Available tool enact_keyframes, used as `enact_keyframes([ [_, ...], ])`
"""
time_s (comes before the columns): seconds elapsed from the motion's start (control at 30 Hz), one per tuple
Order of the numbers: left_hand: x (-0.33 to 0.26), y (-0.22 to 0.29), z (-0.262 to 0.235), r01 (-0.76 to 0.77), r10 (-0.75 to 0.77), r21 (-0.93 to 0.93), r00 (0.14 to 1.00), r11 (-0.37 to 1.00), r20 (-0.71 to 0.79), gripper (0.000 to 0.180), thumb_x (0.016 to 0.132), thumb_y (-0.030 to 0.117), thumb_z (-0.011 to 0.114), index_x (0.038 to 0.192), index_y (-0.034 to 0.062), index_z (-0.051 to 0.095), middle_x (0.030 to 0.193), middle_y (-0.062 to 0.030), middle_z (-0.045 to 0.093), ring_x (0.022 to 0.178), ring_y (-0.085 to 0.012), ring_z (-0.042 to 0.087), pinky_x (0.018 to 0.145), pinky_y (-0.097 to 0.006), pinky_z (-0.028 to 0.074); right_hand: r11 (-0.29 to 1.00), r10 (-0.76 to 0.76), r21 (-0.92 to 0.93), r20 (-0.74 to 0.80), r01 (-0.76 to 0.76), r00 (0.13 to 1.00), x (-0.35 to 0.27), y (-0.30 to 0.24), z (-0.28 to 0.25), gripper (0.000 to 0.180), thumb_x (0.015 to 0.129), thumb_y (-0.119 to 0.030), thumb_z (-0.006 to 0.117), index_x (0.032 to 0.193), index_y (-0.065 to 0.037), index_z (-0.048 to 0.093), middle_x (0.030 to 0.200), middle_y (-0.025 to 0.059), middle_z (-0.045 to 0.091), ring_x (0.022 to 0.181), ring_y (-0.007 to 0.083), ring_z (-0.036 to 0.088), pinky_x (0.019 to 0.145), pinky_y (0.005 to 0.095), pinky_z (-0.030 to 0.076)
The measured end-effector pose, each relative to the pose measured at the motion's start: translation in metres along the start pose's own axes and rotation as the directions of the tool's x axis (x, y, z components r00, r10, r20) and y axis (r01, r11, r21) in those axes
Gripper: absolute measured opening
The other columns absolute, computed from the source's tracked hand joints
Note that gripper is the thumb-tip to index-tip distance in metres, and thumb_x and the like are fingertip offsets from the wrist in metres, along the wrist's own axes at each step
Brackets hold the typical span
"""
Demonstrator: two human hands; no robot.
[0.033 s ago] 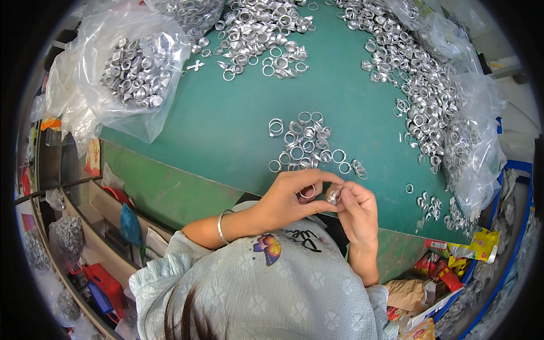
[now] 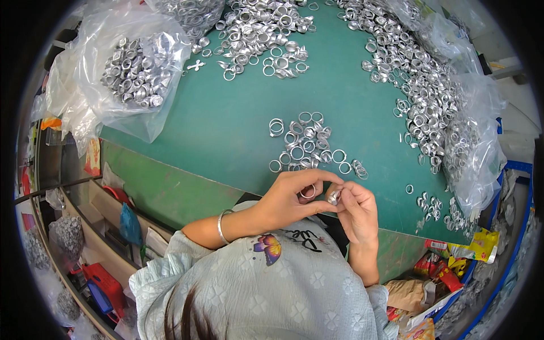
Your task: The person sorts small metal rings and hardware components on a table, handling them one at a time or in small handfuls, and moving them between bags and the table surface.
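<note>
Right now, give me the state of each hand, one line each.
Left hand: closed, pinching a silver metal ring between thumb and fingers.
Right hand: closed, fingertips holding a small silver metal piece against the left hand.

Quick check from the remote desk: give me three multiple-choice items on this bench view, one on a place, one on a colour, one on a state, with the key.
1. Where is the small loose cluster of metal rings?
A. just beyond the hands, on the table
B. inside the clear bag
C. on the floor

2. What colour is the table top?
A. red
B. green
C. white

3. How do the hands stand?
A. both flat on the table
B. one holds a bag
C. both raised together, each pinching a small metal piece

Key: 1 A, the cluster lies on the table just past the fingertips. 2 B, the bare surface is green. 3 C, the left hand holds a ring and the right hand a small silver piece.
</note>
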State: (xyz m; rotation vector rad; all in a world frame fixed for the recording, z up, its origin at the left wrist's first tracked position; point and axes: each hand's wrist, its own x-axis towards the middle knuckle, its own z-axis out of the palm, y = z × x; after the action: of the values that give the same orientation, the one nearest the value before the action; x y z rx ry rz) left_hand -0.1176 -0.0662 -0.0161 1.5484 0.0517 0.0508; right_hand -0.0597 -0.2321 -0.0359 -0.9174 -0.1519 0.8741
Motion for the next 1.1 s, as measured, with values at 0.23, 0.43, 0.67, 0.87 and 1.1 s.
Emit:
enact_keyframes([
  [0.23, 0.002, 0.003, -0.001, -0.094, 0.092, 0.058, 0.995, 0.994, 0.027, 0.037, 0.065, 0.004, 0.073, 0.1, 0.0064, 0.062, 0.06, 0.002, 0.042, 0.051, -0.0062, 0.035, 0.046, -0.021, 0.029, 0.946, 0.142, 0.293, 0.001, -0.136, 0.99, 0.003, 0.018, 0.003, 0.015, 0.091, -0.012, 0.046, 0.098, -0.002, 0.055, 0.084, 0.0051, 0.053, 0.081, 0.0133, 0.051, 0.072, 0.0264, 0.043],
  [0.43, 0.001, 0.004, -0.001, -0.124, 0.126, 0.12, 0.992, 0.985, -0.005, 0.035, 0.066, 0.003, 0.072, 0.099, 0.0071, 0.062, 0.061, 0.0006, 0.044, 0.051, -0.0077, 0.037, 0.046, -0.022, 0.03, 0.972, 0.094, 0.216, -0.01, -0.09, 0.995, 0.006, 0.017, 0.013, 0.017, 0.09, -0.015, 0.048, 0.099, -0.001, 0.054, 0.085, 0.0051, 0.053, 0.081, 0.0132, 0.051, 0.072, 0.0269, 0.043],
  [0.67, -0.001, 0.007, -0.004, -0.128, 0.142, 0.21, 0.989, 0.969, -0.051, 0.035, 0.067, 0.001, 0.07, 0.1, 0.0081, 0.063, 0.06, -0.0005, 0.042, 0.051, -0.0092, 0.037, 0.046, -0.024, 0.031, 0.997, -0.064, -0.044, -0.112, 0.06, 0.992, 0.002, 0.004, 0.023, 0.028, 0.089, -0.014, 0.05, 0.111, 0.003, 0.05, 0.094, 0.0082, 0.057, 0.086, 0.0132, 0.053, 0.07, 0.0257, 0.043],
  [0.87, -0.002, 0.004, -0.009, -0.041, 0.039, 0.098, 0.999, 0.994, 0.024, 0.055, 0.068, -0.003, 0.067, 0.119, 0.0063, 0.05, 0.062, 0.0024, 0.041, 0.054, -0.0054, 0.036, 0.048, -0.021, 0.03, 0.984, -0.087, -0.156, -0.022, 0.083, 0.996, -0.002, 0.001, 0.015, 0.032, 0.087, -0.011, 0.054, 0.114, 0.004, 0.048, 0.096, 0.0112, 0.058, 0.084, 0.0137, 0.055, 0.066, 0.0246, 0.045],
  [1.1, -0.002, 0.012, -0.011, 0.067, -0.041, -0.227, 0.993, 0.971, 0.114, 0.084, 0.076, -0.01, 0.052, 0.14, 0.0128, 0.003, 0.073, -0.0026, 0.042, 0.061, -0.0072, 0.042, 0.054, -0.018, 0.035, 0.993, -0.073, -0.089, -0.003, 0.072, 0.997, 0.001, -0.001, 0.021, 0.033, 0.086, -0.013, 0.055, 0.114, 0.004, 0.047, 0.096, 0.0126, 0.058, 0.081, 0.0154, 0.055, 0.068, 0.0266, 0.044],
])
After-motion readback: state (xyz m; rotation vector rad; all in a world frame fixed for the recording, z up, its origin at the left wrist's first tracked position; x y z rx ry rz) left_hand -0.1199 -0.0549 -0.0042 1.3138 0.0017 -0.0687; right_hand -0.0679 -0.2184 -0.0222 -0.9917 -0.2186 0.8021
